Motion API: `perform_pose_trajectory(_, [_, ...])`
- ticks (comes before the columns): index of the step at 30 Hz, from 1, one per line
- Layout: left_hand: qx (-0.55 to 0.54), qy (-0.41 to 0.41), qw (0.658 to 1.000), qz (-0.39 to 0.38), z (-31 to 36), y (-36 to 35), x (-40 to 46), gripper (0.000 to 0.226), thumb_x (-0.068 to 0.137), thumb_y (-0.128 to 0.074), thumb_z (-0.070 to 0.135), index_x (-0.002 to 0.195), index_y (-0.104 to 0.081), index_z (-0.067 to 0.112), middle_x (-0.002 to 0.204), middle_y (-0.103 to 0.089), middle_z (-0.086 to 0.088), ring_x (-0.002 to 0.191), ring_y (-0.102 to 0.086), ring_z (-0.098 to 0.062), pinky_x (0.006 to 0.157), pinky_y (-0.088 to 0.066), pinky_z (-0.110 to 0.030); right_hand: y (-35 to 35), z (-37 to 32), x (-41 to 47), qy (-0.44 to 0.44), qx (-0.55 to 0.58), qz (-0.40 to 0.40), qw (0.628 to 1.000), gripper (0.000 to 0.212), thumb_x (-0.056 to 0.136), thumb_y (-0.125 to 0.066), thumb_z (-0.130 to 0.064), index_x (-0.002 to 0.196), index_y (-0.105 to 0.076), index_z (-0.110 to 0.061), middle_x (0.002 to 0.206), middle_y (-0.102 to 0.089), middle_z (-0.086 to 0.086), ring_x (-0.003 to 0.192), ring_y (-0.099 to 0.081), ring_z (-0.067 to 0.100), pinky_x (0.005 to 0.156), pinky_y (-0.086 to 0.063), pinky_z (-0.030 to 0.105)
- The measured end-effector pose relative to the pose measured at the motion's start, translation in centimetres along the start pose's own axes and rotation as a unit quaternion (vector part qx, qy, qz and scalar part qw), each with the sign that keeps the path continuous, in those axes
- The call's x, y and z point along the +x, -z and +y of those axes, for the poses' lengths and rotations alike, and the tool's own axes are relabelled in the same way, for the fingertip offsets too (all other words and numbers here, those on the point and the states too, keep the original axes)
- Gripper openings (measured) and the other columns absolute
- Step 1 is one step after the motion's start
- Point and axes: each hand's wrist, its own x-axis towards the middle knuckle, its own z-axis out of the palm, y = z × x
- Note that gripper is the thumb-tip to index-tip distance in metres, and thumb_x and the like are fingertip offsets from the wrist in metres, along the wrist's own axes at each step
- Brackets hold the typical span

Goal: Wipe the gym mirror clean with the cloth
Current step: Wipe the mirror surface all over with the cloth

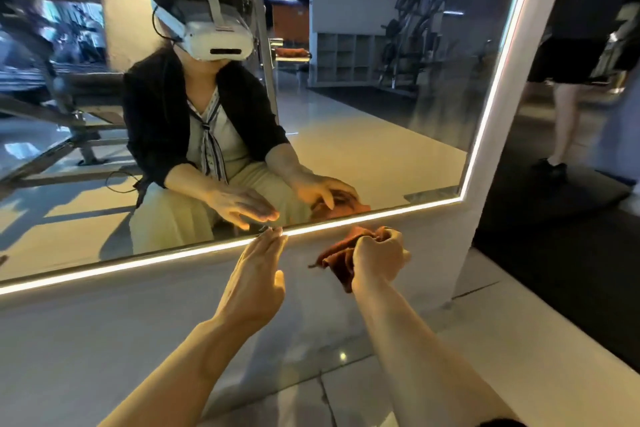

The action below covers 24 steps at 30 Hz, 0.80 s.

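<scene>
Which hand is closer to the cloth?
Right. The right hand grips the cloth; the left hand is open to its left, not touching it.

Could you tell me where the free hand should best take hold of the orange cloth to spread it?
Probably the loose folds hanging left of the right hand, coming in from the left hand side. The orange cloth is bunched in that grip, and only those folds hang free.

White pillar (512,135) stood right of the glass. Second person's bare legs (566,121) and black shoe (550,168) on dark floor mat (554,236) (far right). Pale floor tiles (363,399) below.
</scene>
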Motion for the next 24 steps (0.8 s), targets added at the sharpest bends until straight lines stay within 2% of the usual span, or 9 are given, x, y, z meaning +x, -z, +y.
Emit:
perform_pose_trajectory(2, [0.009,0.009,1.000,0.002,-1.5,0.0,-1.1,0.066,0.091,-0.054,-0.004,0.153,-0.035,0.010,0.162,-0.027,-0.003,0.152,-0.017,-0.015,0.107,0.005,-0.002,-1.3,0.3,-0.6,-0.013,0.011,0.004,1.000,0.012,0.092,-0.056,-0.009,0.102,-0.057,-0.015,0.117,-0.043,0.007,0.079,-0.063,0.032,0.066,-0.057,0.040])
perform_pose_trajectory(6, [0.037,0.004,0.999,0.022,-3.8,2.2,-1.9,0.066,0.092,-0.056,-0.003,0.153,-0.035,0.012,0.161,-0.028,0.001,0.151,-0.021,-0.014,0.115,-0.005,-0.014,-6.1,2.7,-6.1,0.041,-0.045,-0.117,0.991,0.015,0.069,-0.046,-0.024,0.080,-0.057,-0.026,0.098,-0.053,-0.003,0.072,-0.065,0.035,0.077,-0.059,0.053])
perform_pose_trajectory(8, [0.026,0.033,0.998,0.052,-4.5,3.8,-2.1,0.064,0.093,-0.057,-0.002,0.152,-0.038,0.013,0.160,-0.032,0.001,0.148,-0.028,-0.016,0.114,-0.012,-0.016,-7.0,2.8,-9.0,0.055,-0.057,-0.155,0.985,0.018,0.072,-0.052,-0.020,0.082,-0.066,-0.026,0.098,-0.063,0.001,0.080,-0.065,0.025,0.089,-0.056,0.042])
perform_pose_trajectory(12, [0.018,0.049,0.997,0.050,-5.6,5.2,-2.6,0.060,0.093,-0.056,-0.001,0.150,-0.041,0.011,0.157,-0.038,-0.003,0.145,-0.034,-0.018,0.109,-0.014,-0.013,-6.2,1.9,-7.1,0.092,0.023,0.026,0.995,0.036,0.086,-0.054,0.005,0.120,-0.059,-0.009,0.117,-0.044,0.009,0.092,-0.050,0.021,0.090,-0.038,0.019])
perform_pose_trajectory(14, [0.021,0.035,0.999,0.033,-6.1,5.3,-2.4,0.059,0.092,-0.056,-0.002,0.149,-0.043,0.010,0.156,-0.040,-0.004,0.144,-0.035,-0.018,0.109,-0.014,-0.011,-6.1,1.6,-4.6,0.091,0.079,0.093,0.988,0.045,0.084,-0.052,0.008,0.126,-0.053,-0.009,0.124,-0.037,0.009,0.099,-0.058,0.031,0.101,-0.048,0.039])
perform_pose_trajectory(16, [0.023,0.023,0.999,0.022,-6.5,5.3,-2.2,0.058,0.092,-0.056,0.000,0.148,-0.044,0.011,0.156,-0.040,-0.002,0.144,-0.034,-0.017,0.109,-0.014,-0.011,-6.8,1.7,-4.1,0.085,0.061,0.100,0.989,0.042,0.085,-0.055,0.004,0.126,-0.055,-0.008,0.126,-0.041,0.013,0.105,-0.058,0.038,0.093,-0.052,0.052])
perform_pose_trajectory(19, [0.026,0.016,0.999,0.021,-6.7,5.4,-1.6,0.056,0.094,-0.057,0.004,0.148,-0.046,0.015,0.155,-0.041,0.003,0.143,-0.035,-0.015,0.111,-0.021,-0.016,-8.1,3.1,-8.0,0.208,0.019,0.009,0.978,0.025,0.088,-0.065,-0.004,0.113,-0.066,-0.006,0.118,-0.054,0.016,0.106,-0.055,0.028,0.094,-0.049,0.038])
perform_pose_trajectory(22, [0.028,0.005,0.999,0.024,-6.6,5.5,-1.2,0.053,0.089,-0.062,0.000,0.141,-0.055,0.012,0.145,-0.053,-0.002,0.135,-0.047,-0.022,0.104,-0.027,-0.017,-8.6,4.6,-11.5,0.286,0.002,-0.111,0.952,0.025,0.082,-0.071,0.002,0.102,-0.070,-0.011,0.112,-0.052,0.003,0.102,-0.058,0.019,0.090,-0.048,0.018])
perform_pose_trajectory(24, [0.028,-0.003,0.999,0.027,-6.8,5.5,-1.3,0.050,0.087,-0.065,-0.002,0.135,-0.060,0.009,0.139,-0.059,-0.007,0.130,-0.052,-0.027,0.102,-0.028,-0.020,-8.5,4.0,-10.2,0.278,0.017,-0.051,0.959,0.034,0.078,-0.068,0.009,0.107,-0.070,-0.009,0.113,-0.052,0.005,0.102,-0.057,0.020,0.090,-0.042,0.008])
